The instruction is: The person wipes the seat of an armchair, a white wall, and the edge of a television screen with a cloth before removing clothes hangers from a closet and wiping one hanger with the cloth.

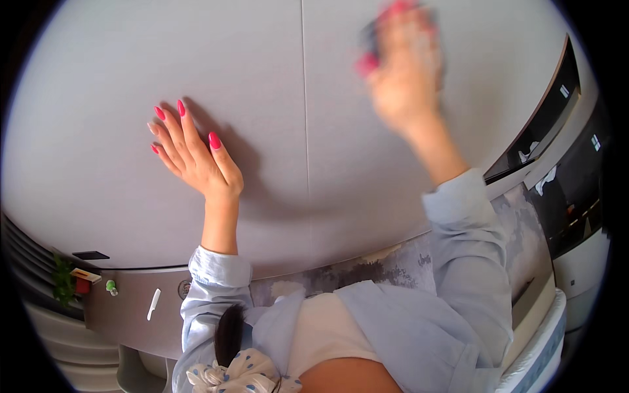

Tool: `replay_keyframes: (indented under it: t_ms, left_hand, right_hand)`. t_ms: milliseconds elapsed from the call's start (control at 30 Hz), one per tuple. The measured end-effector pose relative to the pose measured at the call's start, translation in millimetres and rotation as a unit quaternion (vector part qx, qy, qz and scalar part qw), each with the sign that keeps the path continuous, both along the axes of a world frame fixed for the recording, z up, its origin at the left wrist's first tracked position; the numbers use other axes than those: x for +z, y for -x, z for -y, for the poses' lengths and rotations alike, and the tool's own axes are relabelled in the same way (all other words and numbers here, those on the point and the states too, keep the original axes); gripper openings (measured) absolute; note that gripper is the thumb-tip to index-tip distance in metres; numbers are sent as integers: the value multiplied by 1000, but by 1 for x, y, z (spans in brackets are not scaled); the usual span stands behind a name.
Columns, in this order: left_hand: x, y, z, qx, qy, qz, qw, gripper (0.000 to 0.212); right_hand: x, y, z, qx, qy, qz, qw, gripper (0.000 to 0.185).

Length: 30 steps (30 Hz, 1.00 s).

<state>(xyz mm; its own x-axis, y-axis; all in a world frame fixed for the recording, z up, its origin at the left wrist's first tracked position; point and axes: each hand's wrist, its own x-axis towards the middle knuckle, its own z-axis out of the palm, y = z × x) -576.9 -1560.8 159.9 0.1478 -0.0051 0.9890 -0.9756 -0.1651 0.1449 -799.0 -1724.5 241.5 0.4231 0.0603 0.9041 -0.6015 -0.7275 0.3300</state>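
Observation:
A pale grey wall panel (pixel 265 64) with a thin vertical seam fills most of the head view. My left hand (pixel 199 157) lies against it, left of the seam, with its fingers apart and nothing in it. Right of the seam and higher up, my right hand (pixel 405 73) is blurred. Its fingers are bent around a dark object (pixel 371 39) at the wall's surface; what the object is cannot be told.
At the lower left a desk (pixel 128 314) holds a white comb-like item (pixel 154 304), a small green figure (pixel 111 287) and a potted plant (pixel 64 280). A grey chair (pixel 132 371) stands below. Dark glossy panels (pixel 570 196) are at the right, above a bed edge (pixel 538 349).

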Motion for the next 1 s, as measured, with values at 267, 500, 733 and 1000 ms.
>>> replay_keyframes:
  t_ms: [267, 500, 733, 1000]
  left_hand:
    - [0, 5, 7, 86, -24, 2, 996, 54]
    - [-2, 6, 9, 66, -29, 2, 997, 53]
    - [-6, 3, 6, 75, -23, 6, 997, 52]
    - [-15, 51, 34, -8, -47, 2, 999, 51]
  right_hand:
    - [-29, -14, -2, 26, -9, 63, 998, 66]
    - [-231, -1, -3, 189, -37, -441, 877, 66]
    - [-45, 0, 4, 90, 110, -286, 948, 65]
    - [20, -52, -33, 66, -12, 76, 995, 61]
